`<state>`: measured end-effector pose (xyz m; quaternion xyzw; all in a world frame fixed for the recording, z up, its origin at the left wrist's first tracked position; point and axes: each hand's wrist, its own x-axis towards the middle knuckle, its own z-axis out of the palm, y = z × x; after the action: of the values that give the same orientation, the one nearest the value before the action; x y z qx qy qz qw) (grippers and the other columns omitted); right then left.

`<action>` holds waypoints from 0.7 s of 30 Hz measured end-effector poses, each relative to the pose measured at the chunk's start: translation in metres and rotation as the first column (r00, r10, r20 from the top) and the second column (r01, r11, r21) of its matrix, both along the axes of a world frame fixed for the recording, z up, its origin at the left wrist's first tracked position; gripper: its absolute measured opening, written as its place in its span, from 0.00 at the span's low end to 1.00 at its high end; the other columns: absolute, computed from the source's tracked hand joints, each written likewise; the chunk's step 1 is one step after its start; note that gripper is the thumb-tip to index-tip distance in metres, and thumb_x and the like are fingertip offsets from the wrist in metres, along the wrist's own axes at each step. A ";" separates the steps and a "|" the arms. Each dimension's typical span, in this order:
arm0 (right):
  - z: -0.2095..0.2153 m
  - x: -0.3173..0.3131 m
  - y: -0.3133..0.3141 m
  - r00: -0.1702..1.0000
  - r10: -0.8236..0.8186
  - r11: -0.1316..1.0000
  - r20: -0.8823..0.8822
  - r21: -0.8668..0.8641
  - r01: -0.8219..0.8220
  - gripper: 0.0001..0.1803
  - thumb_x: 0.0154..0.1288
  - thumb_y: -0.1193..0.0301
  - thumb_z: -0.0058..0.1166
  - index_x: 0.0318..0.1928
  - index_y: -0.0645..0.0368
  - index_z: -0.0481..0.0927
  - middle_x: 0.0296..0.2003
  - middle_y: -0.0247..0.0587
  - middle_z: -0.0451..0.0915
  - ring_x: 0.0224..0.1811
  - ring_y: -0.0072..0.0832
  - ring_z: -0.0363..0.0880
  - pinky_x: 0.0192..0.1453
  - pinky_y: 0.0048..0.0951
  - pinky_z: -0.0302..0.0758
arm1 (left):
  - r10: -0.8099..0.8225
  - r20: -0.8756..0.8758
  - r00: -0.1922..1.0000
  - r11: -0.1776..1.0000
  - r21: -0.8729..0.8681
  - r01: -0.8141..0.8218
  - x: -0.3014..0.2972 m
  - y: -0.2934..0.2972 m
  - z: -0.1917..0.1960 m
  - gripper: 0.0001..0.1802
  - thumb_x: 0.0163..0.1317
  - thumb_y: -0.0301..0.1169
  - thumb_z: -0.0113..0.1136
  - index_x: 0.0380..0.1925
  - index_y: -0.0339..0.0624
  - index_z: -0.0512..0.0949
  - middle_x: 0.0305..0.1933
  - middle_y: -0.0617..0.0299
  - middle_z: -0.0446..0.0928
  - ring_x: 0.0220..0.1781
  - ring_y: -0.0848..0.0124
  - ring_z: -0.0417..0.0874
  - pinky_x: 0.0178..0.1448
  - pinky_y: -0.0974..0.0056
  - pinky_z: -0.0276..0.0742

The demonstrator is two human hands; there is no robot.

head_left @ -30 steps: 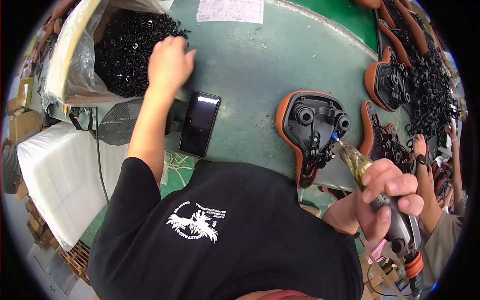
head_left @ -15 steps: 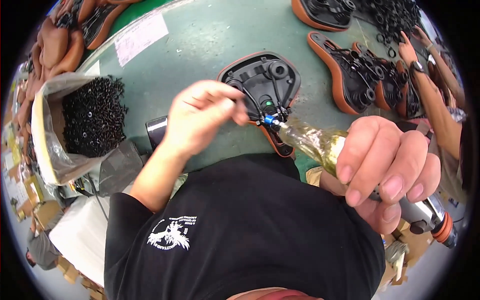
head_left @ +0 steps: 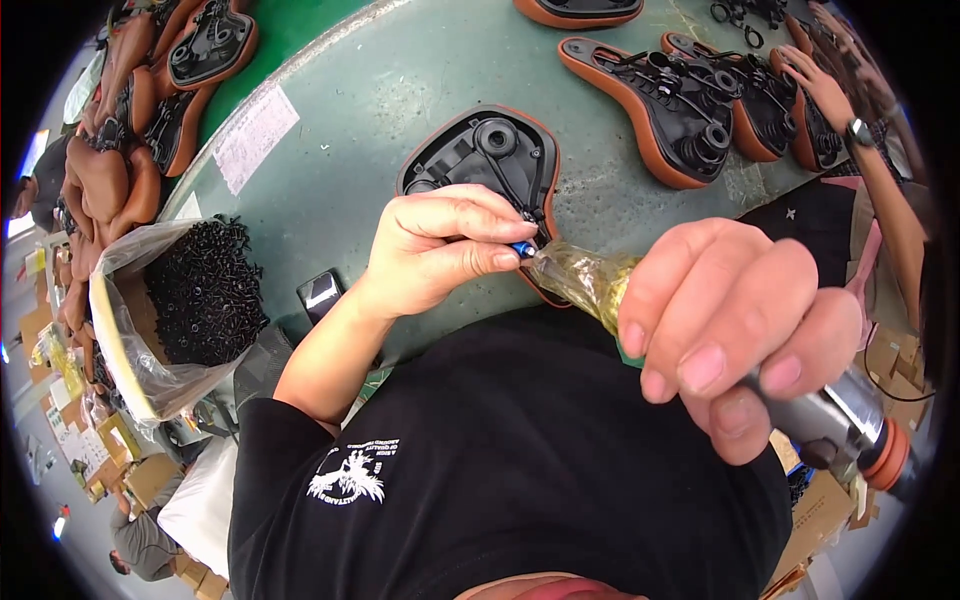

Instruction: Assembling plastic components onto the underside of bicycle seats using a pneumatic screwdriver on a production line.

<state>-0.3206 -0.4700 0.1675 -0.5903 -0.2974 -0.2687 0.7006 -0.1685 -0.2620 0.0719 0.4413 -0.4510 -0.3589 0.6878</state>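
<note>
My right hand (head_left: 735, 330) is wrapped round a power screwdriver (head_left: 835, 420) with a grey metal body and an orange ring at its rear end. Yellowish clear wrapping (head_left: 585, 280) covers its front part. At the tip is a small blue collar (head_left: 522, 249), pinched between the thumb and fingers of my left hand (head_left: 425, 250). Just beyond my left hand lies a bicycle saddle (head_left: 490, 150), its black underside up and its rim orange-brown. My left hand and the wrapped tool hide part of its narrow end. Whether the tip touches the saddle, I cannot tell.
Left stands a plastic-lined box (head_left: 125, 330) of black screws, with a phone (head_left: 320, 295) beside it. More saddles (head_left: 650, 110) lie at the right; others are piled far left (head_left: 215, 50). Another person's hand (head_left: 820, 90) is among the right-hand saddles. A paper sheet (head_left: 257, 138) lies on the green table.
My left hand has come to the tool's tip and closed on the blue collar. My right hand and the screwdriver sit a little further left. The whole view has shifted.
</note>
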 end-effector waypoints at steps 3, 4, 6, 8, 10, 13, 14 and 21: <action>0.001 0.006 0.008 0.997 -0.026 0.999 0.078 0.022 0.025 0.15 0.70 0.76 0.62 0.52 0.53 0.72 0.47 0.41 0.83 0.30 0.26 0.86 0.39 0.32 0.87 | -0.048 -0.313 0.948 0.997 0.045 0.065 -0.005 -0.002 0.011 0.11 0.70 0.17 0.65 0.51 0.27 0.87 0.49 0.49 0.85 0.45 0.65 0.90 0.54 0.60 0.88; 0.001 0.006 0.012 0.993 -0.035 0.998 0.117 0.052 0.029 0.15 0.69 0.76 0.62 0.51 0.53 0.72 0.46 0.41 0.84 0.30 0.27 0.86 0.38 0.32 0.87 | -0.112 -0.446 0.888 0.987 0.057 0.153 -0.005 -0.001 0.013 0.11 0.73 0.19 0.64 0.51 0.27 0.86 0.49 0.49 0.85 0.44 0.66 0.89 0.53 0.61 0.88; 0.000 0.005 0.011 0.993 -0.038 0.998 0.108 0.052 0.032 0.15 0.69 0.76 0.63 0.51 0.53 0.72 0.45 0.40 0.84 0.30 0.27 0.86 0.37 0.31 0.87 | -0.173 -0.571 0.803 0.967 0.057 0.249 -0.001 -0.002 0.016 0.10 0.75 0.22 0.62 0.52 0.27 0.86 0.49 0.50 0.85 0.43 0.67 0.89 0.52 0.61 0.87; -0.002 0.008 0.011 0.992 -0.061 0.998 0.110 -0.008 0.062 0.16 0.69 0.76 0.63 0.51 0.53 0.72 0.45 0.40 0.84 0.30 0.26 0.86 0.37 0.31 0.87 | -0.112 -0.129 0.985 0.987 0.104 0.125 0.010 -0.004 0.017 0.12 0.79 0.26 0.60 0.52 0.27 0.85 0.48 0.51 0.85 0.43 0.67 0.89 0.51 0.61 0.87; -0.003 0.009 0.014 0.987 -0.106 0.994 0.122 -0.014 0.108 0.16 0.69 0.76 0.63 0.52 0.53 0.72 0.46 0.40 0.84 0.30 0.26 0.86 0.37 0.31 0.87 | -0.124 -0.107 0.987 0.981 0.136 0.138 0.014 -0.007 0.020 0.12 0.78 0.26 0.60 0.52 0.27 0.85 0.49 0.51 0.85 0.45 0.67 0.89 0.51 0.62 0.87; 0.003 0.006 0.009 0.988 -0.105 0.992 0.109 -0.052 0.111 0.16 0.70 0.76 0.62 0.54 0.53 0.72 0.47 0.41 0.83 0.31 0.26 0.86 0.38 0.32 0.87 | -0.125 -0.080 0.989 0.981 0.141 0.135 0.017 -0.007 0.015 0.16 0.72 0.29 0.69 0.54 0.30 0.85 0.51 0.53 0.85 0.51 0.64 0.88 0.58 0.58 0.85; 0.005 0.006 0.007 0.995 -0.064 0.994 0.082 -0.083 0.071 0.17 0.70 0.75 0.62 0.55 0.53 0.72 0.47 0.41 0.82 0.32 0.26 0.86 0.38 0.32 0.86 | -0.131 -0.080 0.988 0.980 0.140 0.141 0.029 -0.010 0.016 0.16 0.72 0.29 0.69 0.54 0.30 0.85 0.51 0.53 0.85 0.51 0.64 0.88 0.58 0.58 0.85; 0.000 0.010 0.003 0.965 -0.263 0.948 0.012 -0.182 0.261 0.22 0.71 0.77 0.49 0.64 0.54 0.68 0.51 0.51 0.76 0.33 0.29 0.80 0.44 0.42 0.80 | -0.114 0.845 0.523 0.966 0.217 -0.140 0.117 -0.048 -0.010 0.46 0.45 0.36 0.84 0.68 0.46 0.76 0.73 0.50 0.73 0.75 0.49 0.74 0.77 0.50 0.72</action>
<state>-0.3104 -0.4669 0.1678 -0.6878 -0.2354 -0.3274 0.6035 -0.0511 -0.3103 0.0622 0.6489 -0.6751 -0.1477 0.3183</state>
